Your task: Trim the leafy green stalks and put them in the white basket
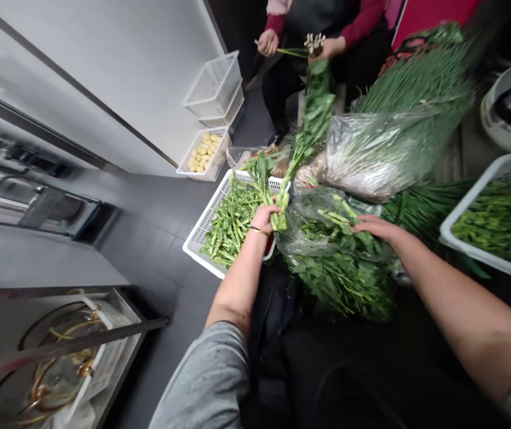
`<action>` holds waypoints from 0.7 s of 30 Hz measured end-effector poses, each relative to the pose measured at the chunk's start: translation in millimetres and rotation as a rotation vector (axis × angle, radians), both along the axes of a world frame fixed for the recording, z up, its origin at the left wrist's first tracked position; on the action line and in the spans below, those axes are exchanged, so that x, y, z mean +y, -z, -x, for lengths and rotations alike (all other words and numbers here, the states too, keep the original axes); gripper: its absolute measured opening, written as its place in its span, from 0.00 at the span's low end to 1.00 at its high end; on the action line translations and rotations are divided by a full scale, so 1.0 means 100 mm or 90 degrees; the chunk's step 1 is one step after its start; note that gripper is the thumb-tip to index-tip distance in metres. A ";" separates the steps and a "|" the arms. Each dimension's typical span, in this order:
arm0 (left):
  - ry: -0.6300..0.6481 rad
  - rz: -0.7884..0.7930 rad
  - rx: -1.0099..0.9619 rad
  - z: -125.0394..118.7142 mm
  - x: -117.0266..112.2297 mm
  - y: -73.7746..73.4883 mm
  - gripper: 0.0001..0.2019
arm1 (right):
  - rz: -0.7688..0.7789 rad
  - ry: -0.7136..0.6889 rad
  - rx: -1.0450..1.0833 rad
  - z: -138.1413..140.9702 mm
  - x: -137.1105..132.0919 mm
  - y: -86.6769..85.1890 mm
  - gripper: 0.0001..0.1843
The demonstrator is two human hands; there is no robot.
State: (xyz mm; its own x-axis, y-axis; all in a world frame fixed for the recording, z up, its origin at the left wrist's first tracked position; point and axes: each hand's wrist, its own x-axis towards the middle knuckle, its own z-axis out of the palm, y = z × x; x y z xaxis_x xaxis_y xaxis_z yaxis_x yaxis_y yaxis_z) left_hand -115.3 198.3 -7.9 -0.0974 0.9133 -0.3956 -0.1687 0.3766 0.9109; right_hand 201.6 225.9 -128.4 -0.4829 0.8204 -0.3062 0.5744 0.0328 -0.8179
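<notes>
My left hand (266, 218) is closed round a bunch of leafy green stalks (299, 152), their thick cut ends pointing toward me and the leaves reaching away. Below and left of it sits a white basket (206, 229) filled with trimmed green stalks (232, 223). My right hand (374, 227) has its fingers closed on a few more leafy stalks (341, 215), over an opened clear plastic bag (297, 235). Loose greens (344, 277) spill from this bag toward me.
Opposite, a person's hands (327, 49) hold white-ended stalks. Bagged scallions (380, 149) lie at right, near another basket of greens (505, 220). Peeled potatoes (204, 153) fill a small basket beside stacked white baskets (214, 89). A metal rack (116, 333) stands lower left.
</notes>
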 end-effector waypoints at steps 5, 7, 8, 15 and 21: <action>-0.083 -0.036 -0.123 -0.71 -0.27 0.18 0.23 | 0.091 0.091 0.275 0.32 -0.32 -0.64 0.24; -0.115 -0.072 -0.143 -0.92 -0.42 0.19 0.22 | 0.124 0.095 0.367 0.52 -0.48 -0.85 0.25; -0.131 -0.089 -0.149 -0.99 -0.49 0.19 0.21 | 0.127 0.101 0.382 0.61 -0.54 -0.92 0.25; -0.122 -0.061 -0.248 -0.99 -0.95 0.11 0.18 | 0.093 0.252 0.264 0.89 -0.93 -0.96 0.22; -0.238 0.001 -0.322 -0.98 -1.04 0.08 0.13 | 0.018 0.294 0.254 1.00 -1.13 -1.04 0.20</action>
State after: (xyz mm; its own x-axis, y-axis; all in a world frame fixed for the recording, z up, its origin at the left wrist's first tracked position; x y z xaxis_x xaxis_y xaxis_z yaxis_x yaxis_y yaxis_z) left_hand -17.0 93.8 -15.5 -0.2100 0.8529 -0.4779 -0.6985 0.2111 0.6837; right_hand 101.7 112.8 -24.9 -0.1615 0.9667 -0.1987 0.1729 -0.1705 -0.9701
